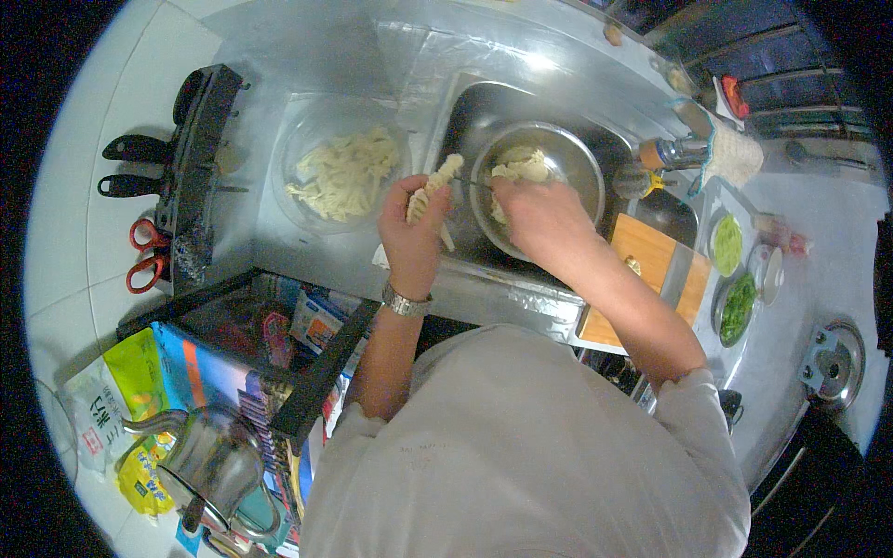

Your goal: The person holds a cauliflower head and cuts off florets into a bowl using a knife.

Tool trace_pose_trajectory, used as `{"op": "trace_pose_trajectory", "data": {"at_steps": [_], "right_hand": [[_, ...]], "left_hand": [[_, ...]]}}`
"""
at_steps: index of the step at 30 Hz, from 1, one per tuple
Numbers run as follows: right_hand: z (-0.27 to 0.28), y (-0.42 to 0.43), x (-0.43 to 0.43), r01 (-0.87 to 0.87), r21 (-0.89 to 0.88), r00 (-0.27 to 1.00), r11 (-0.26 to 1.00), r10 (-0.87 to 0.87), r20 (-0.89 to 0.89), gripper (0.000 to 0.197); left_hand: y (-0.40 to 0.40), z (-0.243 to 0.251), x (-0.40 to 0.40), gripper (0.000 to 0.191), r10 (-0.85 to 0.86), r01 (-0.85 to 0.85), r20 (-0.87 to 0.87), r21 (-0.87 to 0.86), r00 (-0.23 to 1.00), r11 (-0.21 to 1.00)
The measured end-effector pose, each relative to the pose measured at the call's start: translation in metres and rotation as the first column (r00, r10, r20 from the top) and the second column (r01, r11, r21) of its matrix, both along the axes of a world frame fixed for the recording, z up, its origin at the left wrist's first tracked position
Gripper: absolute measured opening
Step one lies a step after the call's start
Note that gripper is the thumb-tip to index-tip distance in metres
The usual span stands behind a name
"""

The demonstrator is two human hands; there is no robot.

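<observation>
My left hand (413, 227), with a metal-band watch at the wrist, grips a long pale, ridged piece of food (444, 174) upright. A thin dark rod (474, 183) spans the gap from this piece to the fingertips of my right hand (541, 209), which seem closed on its end. That hand is over a stainless steel bowl (601, 178) in the sink (464, 115). More pale food chunks (522, 166) lie in the bowl, partly hidden by my hand. Left of my hands, a clear bowl (282, 157) holds pale food strips (345, 174).
A wooden board (645, 237) lies at the sink's right, near bottles (680, 153) and dishes of chopped greens (737, 307). A rack (188, 160) on the left holds knives and red-handled scissors (145, 258). Below it are an open drawer (321, 363) and a steel kettle (213, 453).
</observation>
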State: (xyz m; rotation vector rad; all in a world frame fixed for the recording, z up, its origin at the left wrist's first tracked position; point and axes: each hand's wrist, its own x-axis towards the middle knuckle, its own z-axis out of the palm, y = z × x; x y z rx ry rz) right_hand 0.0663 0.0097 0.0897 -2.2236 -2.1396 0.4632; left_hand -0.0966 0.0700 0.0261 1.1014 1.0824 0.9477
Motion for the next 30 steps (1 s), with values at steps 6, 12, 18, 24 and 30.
{"op": "trace_pose_trajectory", "data": {"at_steps": [6,12,18,24,30], "right_hand": [[0.011,0.030,-0.020,-0.084,0.013,0.996,0.996,0.084,-0.012,0.018],[-0.011,0.076,-0.047,-0.217,0.061,0.972,0.974,0.221,-0.079,0.017],[-0.036,0.096,-0.067,-0.257,0.020,0.957,0.966,0.257,-0.137,0.015],[-0.076,0.110,-0.056,-0.261,-0.076,0.965,0.962,0.260,-0.018,0.015],[-0.081,0.102,-0.052,-0.239,-0.118,0.970,0.964,0.231,-0.079,0.022]], "left_hand": [[0.003,0.001,-0.017,0.021,0.096,-0.075,-0.116,0.168,0.989,0.983],[0.020,-0.005,-0.042,0.021,0.305,-0.291,-0.070,0.159,0.950,0.943],[0.031,-0.027,-0.057,0.022,0.466,-0.457,-0.045,0.134,0.884,0.880],[0.038,-0.046,-0.060,0.024,0.507,-0.507,0.028,0.072,0.862,0.859],[0.043,-0.048,-0.054,0.034,0.610,-0.526,0.320,-0.314,0.725,0.790]]}}
